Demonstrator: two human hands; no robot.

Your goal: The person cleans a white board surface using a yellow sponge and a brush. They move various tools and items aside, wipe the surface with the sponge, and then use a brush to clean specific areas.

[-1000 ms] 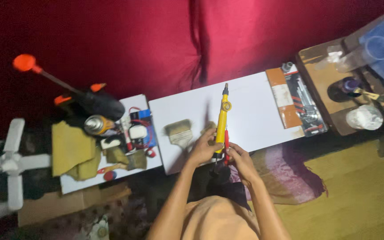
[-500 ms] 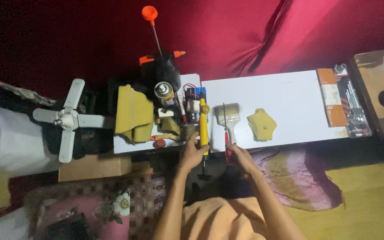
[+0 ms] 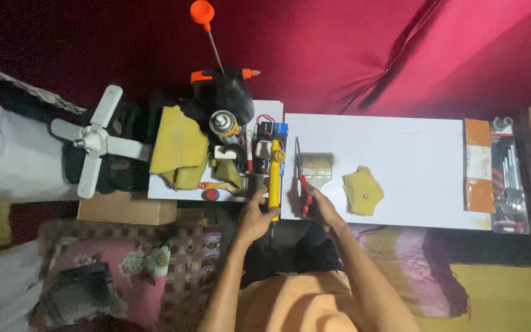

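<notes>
My left hand grips the lower end of a long yellow pen-shaped tool that lies along the gap between two white boards. Just right of it, my right hand holds the red handles of small pliers, whose dark jaws point away from me. A flat paintbrush lies on the large white board beside the pliers. Further right on that board rests a yellow sponge piece.
The small left board carries yellow cloth, a spray can, wires and small parts. A black sprayer with an orange funnel, a white fan blade unit, an orange box and a hex key set surround the boards.
The view has swung left. The yellow tool has moved from the large board's middle to its left edge, and my right hand has come off it.
</notes>
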